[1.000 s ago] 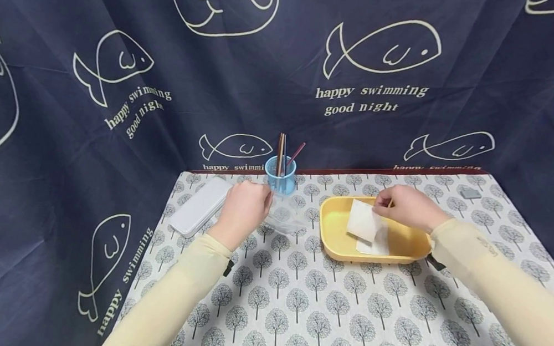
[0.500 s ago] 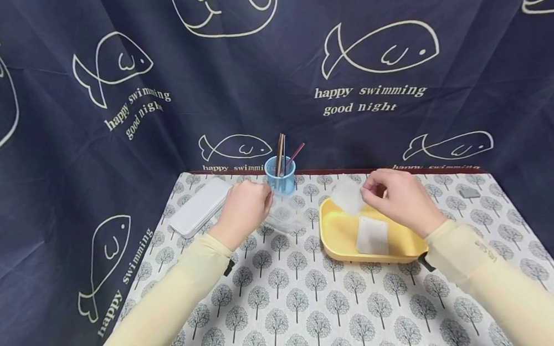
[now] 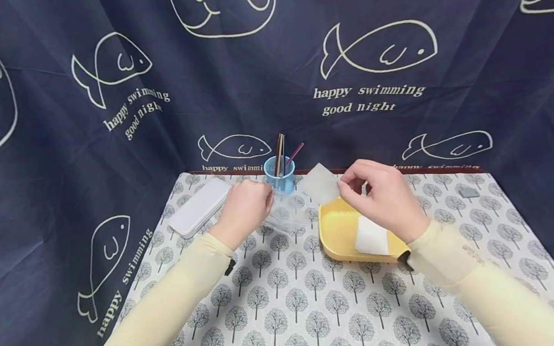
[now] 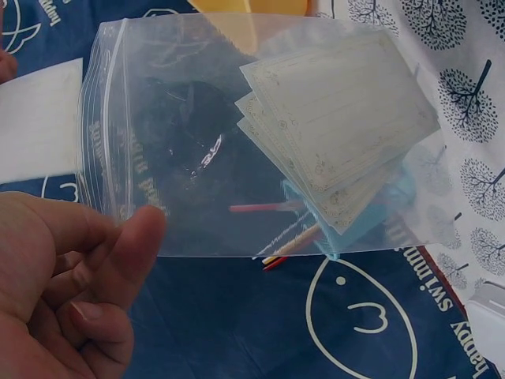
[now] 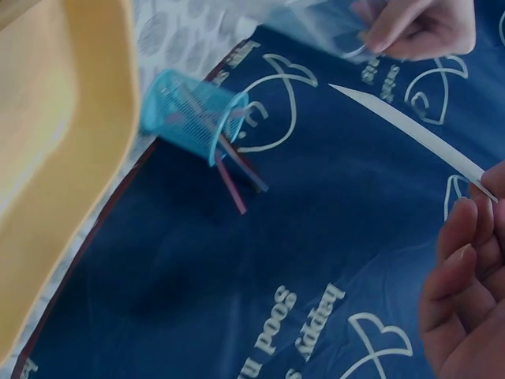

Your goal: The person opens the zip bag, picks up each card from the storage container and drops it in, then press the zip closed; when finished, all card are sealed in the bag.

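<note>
My left hand (image 3: 245, 206) pinches a clear zip bag (image 4: 181, 142) near its zip end. Inside the bag lie several cream cards (image 4: 339, 118) with patterned borders, fanned over each other. My right hand (image 3: 380, 197) pinches one white card (image 3: 320, 184) between thumb and fingers, above the back left rim of the yellow tray. In the left wrist view this card overlaps the zip end of the bag; the right wrist view shows it nearly edge-on. Another white card (image 3: 372, 237) lies in the yellow tray (image 3: 340, 246), partly covered by my right hand.
A blue mesh pen cup (image 5: 185, 114) with several pens stands at the back edge. To the left of my left hand lies a long white case (image 3: 201, 204). A small grey item (image 3: 469, 192) lies at the back right. A dark blue fish-print curtain (image 3: 244, 92) hangs behind the table.
My right hand has lifted one card out of the yellow tray and carried it left toward the bag. The left hand has stayed in place.
</note>
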Available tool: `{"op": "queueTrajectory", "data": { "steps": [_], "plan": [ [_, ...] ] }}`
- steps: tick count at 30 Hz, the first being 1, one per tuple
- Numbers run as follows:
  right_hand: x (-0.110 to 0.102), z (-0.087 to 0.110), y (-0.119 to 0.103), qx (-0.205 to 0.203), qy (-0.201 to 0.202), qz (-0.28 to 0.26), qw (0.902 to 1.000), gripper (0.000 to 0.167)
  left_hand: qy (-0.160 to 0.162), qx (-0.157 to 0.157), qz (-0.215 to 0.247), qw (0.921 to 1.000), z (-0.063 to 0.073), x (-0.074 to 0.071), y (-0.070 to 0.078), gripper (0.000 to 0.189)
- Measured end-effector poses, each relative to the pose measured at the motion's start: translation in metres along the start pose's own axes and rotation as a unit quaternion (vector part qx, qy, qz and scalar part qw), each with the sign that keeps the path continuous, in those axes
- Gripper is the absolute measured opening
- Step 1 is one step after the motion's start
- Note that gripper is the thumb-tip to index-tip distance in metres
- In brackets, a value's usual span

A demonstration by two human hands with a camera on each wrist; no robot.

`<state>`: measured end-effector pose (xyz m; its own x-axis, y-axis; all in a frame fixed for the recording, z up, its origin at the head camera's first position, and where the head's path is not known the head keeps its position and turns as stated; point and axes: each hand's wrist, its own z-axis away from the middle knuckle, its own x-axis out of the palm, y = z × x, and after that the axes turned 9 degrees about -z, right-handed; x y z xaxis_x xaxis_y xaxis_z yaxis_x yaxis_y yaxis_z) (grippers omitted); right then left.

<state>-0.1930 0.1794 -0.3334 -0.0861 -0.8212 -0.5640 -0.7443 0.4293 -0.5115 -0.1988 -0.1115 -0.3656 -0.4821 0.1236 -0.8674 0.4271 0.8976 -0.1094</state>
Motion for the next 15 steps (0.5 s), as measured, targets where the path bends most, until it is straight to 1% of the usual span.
{"op": "queueTrajectory", "data": {
  "steps": [3, 7, 11, 15],
  "plan": [
    [0.006, -0.002, -0.005, -0.013, 0.003, -0.023, 0.9996, 0.019, -0.001, -0.003, 0.003, 1.0, 0.0, -0.001, 0.001, 0.019],
    [0.017, -0.002, -0.009, -0.024, -0.005, -0.045, 0.9987, 0.017, -0.003, -0.006, 0.004, 1.0, -0.001, -0.002, 0.001, 0.021],
    [0.027, -0.001, -0.008, -0.03, -0.013, -0.038, 0.9987, 0.015, -0.006, -0.008, 0.004, 0.9999, -0.001, -0.002, 0.001, 0.019],
    [0.034, 0.0, -0.006, -0.021, -0.016, -0.029, 0.9992, 0.014, -0.009, -0.009, 0.006, 0.9999, -0.002, -0.003, 0.001, 0.017]
  ]
}}
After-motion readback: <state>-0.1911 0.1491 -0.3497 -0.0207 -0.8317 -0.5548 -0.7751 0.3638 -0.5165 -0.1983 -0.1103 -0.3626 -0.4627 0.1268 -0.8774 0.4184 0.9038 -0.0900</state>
